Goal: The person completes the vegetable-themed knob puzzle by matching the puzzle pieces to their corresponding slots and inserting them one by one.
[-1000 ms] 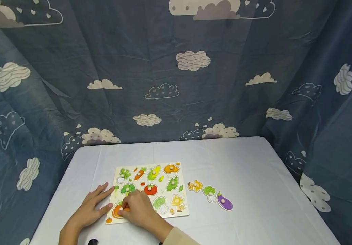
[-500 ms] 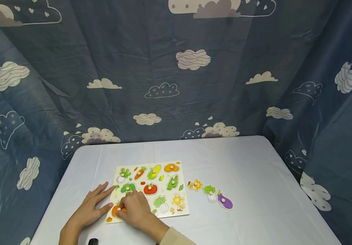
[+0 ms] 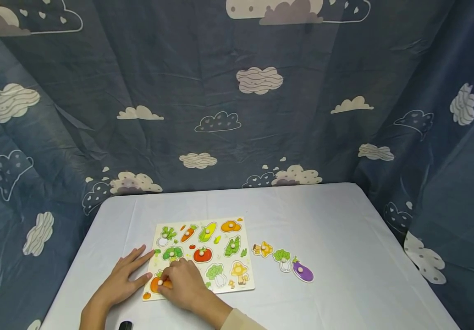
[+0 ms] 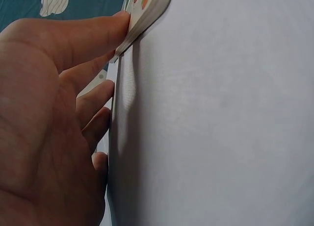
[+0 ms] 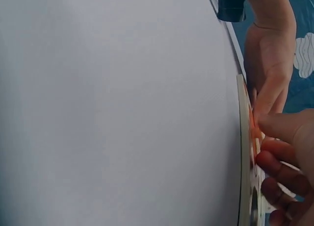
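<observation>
A wooden vegetable puzzle board [image 3: 195, 275] lies on the left half of the white table. My right hand [image 3: 187, 284] is over its lower left corner, thumb and curled fingers at the knob of the orange pumpkin piece [image 3: 155, 285]. In the right wrist view, the thumb and fingers of that hand [image 5: 289, 157] close in on the orange piece. My left hand [image 3: 119, 279] lies with spread fingers along the board's left side, thumb tip and index finger at the edge. Right of the board lie loose mushroom [image 3: 265, 249], bok choy [image 3: 282, 261] and eggplant [image 3: 303, 272] pieces.
Knobbed pieces, among them a tomato [image 3: 202, 255], a corn cob [image 3: 207, 232] and a pea pod [image 3: 232, 246], sit in the board. A small black object [image 3: 125, 325] shows at the bottom of the head view. A cloud-printed dark curtain [image 3: 220, 91] hangs behind the table.
My right hand has shifted its fingers slightly at the pumpkin piece, and more of the knob shows now. The left hand stays in place at the board's edge.
</observation>
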Available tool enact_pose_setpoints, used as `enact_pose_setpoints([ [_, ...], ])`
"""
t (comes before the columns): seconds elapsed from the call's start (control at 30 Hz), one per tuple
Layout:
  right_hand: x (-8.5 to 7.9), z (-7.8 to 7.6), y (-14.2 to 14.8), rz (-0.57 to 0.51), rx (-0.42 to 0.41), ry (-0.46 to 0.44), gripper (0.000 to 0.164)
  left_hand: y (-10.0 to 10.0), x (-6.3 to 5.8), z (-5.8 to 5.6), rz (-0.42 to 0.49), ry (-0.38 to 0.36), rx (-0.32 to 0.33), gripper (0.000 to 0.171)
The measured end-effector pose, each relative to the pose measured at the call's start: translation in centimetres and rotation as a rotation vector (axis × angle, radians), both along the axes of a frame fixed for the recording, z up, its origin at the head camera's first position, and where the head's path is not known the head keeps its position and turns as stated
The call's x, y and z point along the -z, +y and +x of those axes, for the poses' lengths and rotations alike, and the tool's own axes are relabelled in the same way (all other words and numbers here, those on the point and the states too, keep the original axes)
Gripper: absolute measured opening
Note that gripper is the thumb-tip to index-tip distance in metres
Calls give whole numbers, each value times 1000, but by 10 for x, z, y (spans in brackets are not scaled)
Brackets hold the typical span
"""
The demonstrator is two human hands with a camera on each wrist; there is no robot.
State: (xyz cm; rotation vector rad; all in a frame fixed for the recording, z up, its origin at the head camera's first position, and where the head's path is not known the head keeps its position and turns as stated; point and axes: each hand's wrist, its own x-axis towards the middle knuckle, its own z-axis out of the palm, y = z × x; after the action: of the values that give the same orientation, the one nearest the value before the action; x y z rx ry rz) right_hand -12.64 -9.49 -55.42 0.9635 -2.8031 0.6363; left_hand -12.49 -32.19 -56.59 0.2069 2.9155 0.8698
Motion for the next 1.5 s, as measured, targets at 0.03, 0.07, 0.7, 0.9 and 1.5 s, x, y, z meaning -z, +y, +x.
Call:
enact_pose_setpoints([
  [0.03, 0, 0, 2, -18, -9, 0, 19, 0, 0, 0, -1, -2, 0, 65],
  [0.07, 1, 0, 4, -35, -19, 1, 19, 0, 0, 0, -2, -3, -1, 65],
  [0.7, -2, -23, 71, -192, -70, -34, 14, -2, -4, 1, -4, -12, 0, 64],
  [0.9, -11, -32, 100, -221, -21, -92, 17, -1, -7, 1, 10, -12, 7, 65],
  [1.5, -28, -35, 200, -254, 130, -46, 19, 5, -4, 3, 4, -53, -13, 68],
])
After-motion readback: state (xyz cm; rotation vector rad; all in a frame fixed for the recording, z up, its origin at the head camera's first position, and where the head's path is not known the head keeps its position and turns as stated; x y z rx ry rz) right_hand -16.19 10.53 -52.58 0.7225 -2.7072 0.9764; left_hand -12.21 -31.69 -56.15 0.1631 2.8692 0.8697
